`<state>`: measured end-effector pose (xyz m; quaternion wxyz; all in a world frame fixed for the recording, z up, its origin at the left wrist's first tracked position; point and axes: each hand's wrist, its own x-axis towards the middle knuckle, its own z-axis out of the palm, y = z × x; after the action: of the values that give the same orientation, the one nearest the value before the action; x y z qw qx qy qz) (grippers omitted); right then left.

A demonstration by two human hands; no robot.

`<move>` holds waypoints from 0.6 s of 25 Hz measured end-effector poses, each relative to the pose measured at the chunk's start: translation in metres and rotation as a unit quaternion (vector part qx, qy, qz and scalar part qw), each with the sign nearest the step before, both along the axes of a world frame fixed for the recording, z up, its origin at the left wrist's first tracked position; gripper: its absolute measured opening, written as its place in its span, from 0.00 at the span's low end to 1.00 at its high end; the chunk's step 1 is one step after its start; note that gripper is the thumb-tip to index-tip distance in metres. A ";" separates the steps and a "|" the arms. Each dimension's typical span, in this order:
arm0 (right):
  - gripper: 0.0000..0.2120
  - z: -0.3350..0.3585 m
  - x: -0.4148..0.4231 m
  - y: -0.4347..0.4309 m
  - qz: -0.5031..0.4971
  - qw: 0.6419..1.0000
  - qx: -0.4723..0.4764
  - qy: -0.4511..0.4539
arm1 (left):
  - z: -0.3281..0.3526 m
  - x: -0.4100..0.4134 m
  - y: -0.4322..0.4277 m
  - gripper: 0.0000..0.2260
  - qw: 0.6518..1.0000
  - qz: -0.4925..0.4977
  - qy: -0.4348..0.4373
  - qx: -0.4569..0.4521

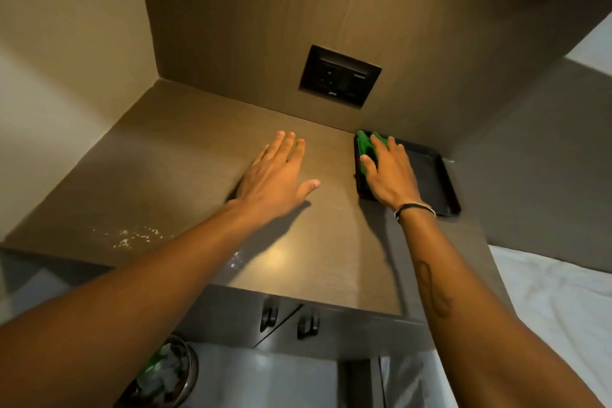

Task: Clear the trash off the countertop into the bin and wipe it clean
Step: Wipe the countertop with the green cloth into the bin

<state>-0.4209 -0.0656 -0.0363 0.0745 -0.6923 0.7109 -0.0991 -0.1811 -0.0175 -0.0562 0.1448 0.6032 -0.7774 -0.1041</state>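
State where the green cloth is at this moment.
In the head view, the green cloth lies under the right hand at the left end of the black tray, below the wall socket.

Back wall panel point(298, 10): brown wood-grain laminate, warm dim light. Black socket plate point(340, 75) recessed in it, taken as landmark. Left of the socket plate, a plain beige side wall point(66, 43) meets the panel at a corner. Well below the plate, two dark cabinet handles point(288, 320) side by side. Right of and below the plate, white bedding point(556, 308), wrinkled.
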 end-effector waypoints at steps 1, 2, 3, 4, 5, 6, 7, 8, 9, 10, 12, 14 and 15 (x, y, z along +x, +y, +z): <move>0.28 -0.007 -0.005 -0.011 0.003 1.000 0.019 0.013 | -0.008 -0.004 -0.010 0.40 1.000 -0.007 -0.009 0.013; 0.28 -0.014 -0.008 -0.019 0.011 0.999 0.029 0.028 | -0.014 -0.006 -0.018 0.40 1.000 -0.012 -0.016 0.024; 0.28 -0.017 -0.010 -0.025 0.019 0.999 0.036 0.037 | -0.020 -0.008 -0.024 0.39 0.999 -0.013 -0.022 0.035; 0.28 -0.020 -0.011 -0.030 0.022 0.998 0.043 0.037 | -0.026 -0.009 -0.028 0.39 0.998 -0.012 -0.027 0.047; 0.28 -0.022 -0.012 -0.034 0.021 0.998 0.051 0.033 | -0.031 -0.009 -0.031 0.39 0.998 -0.010 -0.033 0.057; 0.29 -0.024 -0.012 -0.036 0.018 0.998 0.058 0.032 | -0.036 -0.009 -0.032 0.40 0.997 -0.007 -0.043 0.065; 0.29 -0.027 -0.013 -0.037 0.013 0.997 0.064 0.035 | -0.040 -0.008 -0.032 0.40 0.996 -0.006 -0.055 0.068; 0.29 -0.030 -0.014 -0.038 0.009 0.997 0.066 0.039 | -0.044 -0.008 -0.030 0.40 0.996 -0.005 -0.064 0.063; 0.28 -0.032 -0.015 -0.039 0.006 0.997 0.067 0.041 | -0.046 -0.009 -0.028 0.40 0.996 -0.004 -0.069 0.056; 0.27 -0.034 -0.016 -0.040 0.003 0.997 0.065 0.040 | -0.048 -0.009 -0.026 0.40 0.996 -0.003 -0.070 0.049; 0.27 -0.033 -0.020 -0.043 0.003 0.997 0.055 0.046 | -0.049 -0.009 -0.022 0.40 0.997 0.006 -0.073 0.032; 0.27 -0.033 -0.024 -0.047 0.002 0.997 0.051 0.053 | -0.051 -0.010 -0.020 0.39 0.997 0.013 -0.077 0.023; 0.28 -0.035 -0.025 -0.049 0.001 0.997 0.053 0.059 | -0.051 -0.010 -0.020 0.39 0.997 0.015 -0.079 0.019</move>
<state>-0.4463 -0.1148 -0.0716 0.0690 -0.6931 0.7172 -0.0204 -0.1910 -0.0374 -0.1076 0.0729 0.6236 -0.7752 -0.0693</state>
